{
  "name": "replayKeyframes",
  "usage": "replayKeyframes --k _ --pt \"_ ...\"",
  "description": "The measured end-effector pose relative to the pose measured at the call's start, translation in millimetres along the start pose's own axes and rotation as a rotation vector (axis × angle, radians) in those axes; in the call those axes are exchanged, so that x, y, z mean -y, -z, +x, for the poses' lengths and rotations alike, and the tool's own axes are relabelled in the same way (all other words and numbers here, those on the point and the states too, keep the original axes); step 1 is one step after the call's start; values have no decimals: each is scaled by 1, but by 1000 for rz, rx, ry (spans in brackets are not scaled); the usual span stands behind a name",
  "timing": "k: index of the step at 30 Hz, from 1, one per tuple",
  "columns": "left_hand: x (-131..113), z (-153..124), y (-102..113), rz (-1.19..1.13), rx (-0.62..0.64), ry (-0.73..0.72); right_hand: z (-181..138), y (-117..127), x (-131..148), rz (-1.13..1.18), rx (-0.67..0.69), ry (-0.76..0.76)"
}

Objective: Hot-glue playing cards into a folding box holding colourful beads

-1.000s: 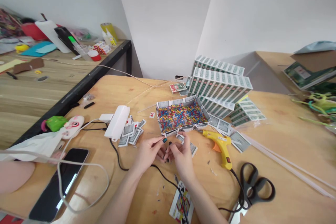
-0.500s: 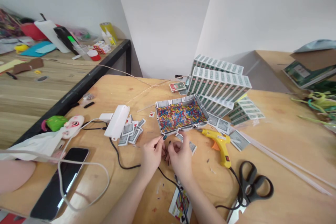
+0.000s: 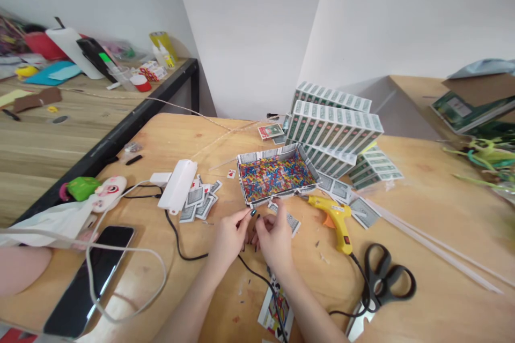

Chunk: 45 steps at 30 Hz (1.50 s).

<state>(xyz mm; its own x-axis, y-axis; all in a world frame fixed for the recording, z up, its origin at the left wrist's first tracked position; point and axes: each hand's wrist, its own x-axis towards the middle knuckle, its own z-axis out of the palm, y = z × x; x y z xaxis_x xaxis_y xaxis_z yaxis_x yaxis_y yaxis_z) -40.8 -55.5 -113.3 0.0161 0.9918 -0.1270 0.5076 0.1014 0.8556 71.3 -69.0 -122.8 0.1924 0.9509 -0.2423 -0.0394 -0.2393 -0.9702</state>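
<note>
My left hand (image 3: 230, 236) and my right hand (image 3: 277, 238) are close together just in front of a shallow tray made of playing cards (image 3: 246, 188), its floor covered in a colourful pattern. The fingers of both are bent and pinched; whatever lies between them is hidden or too small to make out. Close beyond my right fingers lie patterned playing cards (image 3: 294, 223). A yellow glue gun (image 3: 330, 213) rests to the right, its nozzle near the tray's front edge. Under my right forearm, a face card (image 3: 270, 308) lies partly covered by a black cable.
Stacked card boxes (image 3: 336, 124) rise behind the tray. Black-handled scissors (image 3: 380, 284) and clear glue sticks (image 3: 430, 241) lie on the right. Leftward are loose cards (image 3: 196, 196), a white power block (image 3: 178, 186), a phone (image 3: 90, 278) and a looping white cable (image 3: 160, 289).
The whole view has shifted slightly. My hands stay pinched near the tray's front edge, with only slight finger movement; the tray and glue gun keep their places on the table.
</note>
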Motion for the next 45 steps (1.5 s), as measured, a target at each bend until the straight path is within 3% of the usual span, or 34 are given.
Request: replayKeyframes --k 6,15,25,32,39,45 --pt "-2 4 2 -9 155 46 1 -1 -3 18 13 -4" --pt "0 4 -6 100 64 41 1 1 -5 -62 3 4" --pt "-9 4 2 102 197 91 2 -1 -7 -83 17 -1" --pt "-13 7 0 115 180 106 2 0 -5 -113 14 20" --pt "-11 8 6 67 286 125 1 -1 -5 -139 4 33" --pt "-10 12 2 78 258 120 2 1 -2 -128 22 17"
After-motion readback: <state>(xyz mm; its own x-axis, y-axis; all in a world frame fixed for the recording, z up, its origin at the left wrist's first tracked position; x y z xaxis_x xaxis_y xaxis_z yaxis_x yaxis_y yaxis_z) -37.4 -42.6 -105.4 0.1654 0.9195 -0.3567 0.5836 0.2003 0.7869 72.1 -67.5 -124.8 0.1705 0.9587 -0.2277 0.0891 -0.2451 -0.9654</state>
